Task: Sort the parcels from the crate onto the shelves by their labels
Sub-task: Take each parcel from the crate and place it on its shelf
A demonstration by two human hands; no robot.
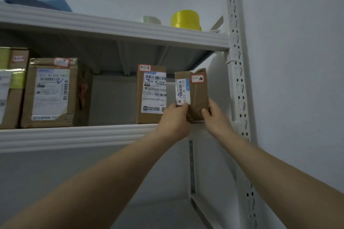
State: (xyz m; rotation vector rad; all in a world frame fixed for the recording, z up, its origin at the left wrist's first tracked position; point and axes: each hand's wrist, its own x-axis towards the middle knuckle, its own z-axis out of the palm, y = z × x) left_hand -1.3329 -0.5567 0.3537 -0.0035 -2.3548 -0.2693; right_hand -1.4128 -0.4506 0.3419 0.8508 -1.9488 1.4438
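Both hands, left hand (174, 117) and right hand (216, 115), grip a small parcel (197, 95) upright on the shelf (74, 135), just beside another parcel (150, 95).

The left hand (175, 119) and right hand (216, 115) hold a small parcel (197, 95) upright at the right end of the middle shelf (74, 135). It is just right of another parcel (150, 95) and left of the post (239, 80). A larger parcel (50, 93) stands well to the left, and two tape rolls (186, 19) sit on the shelf above (111, 28).

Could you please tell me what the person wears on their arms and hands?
Nothing visible: the left hand and right hand are ungloved, and the left forearm and right forearm are bare to the frame's edge, with no sleeve, watch or bracelet in view.
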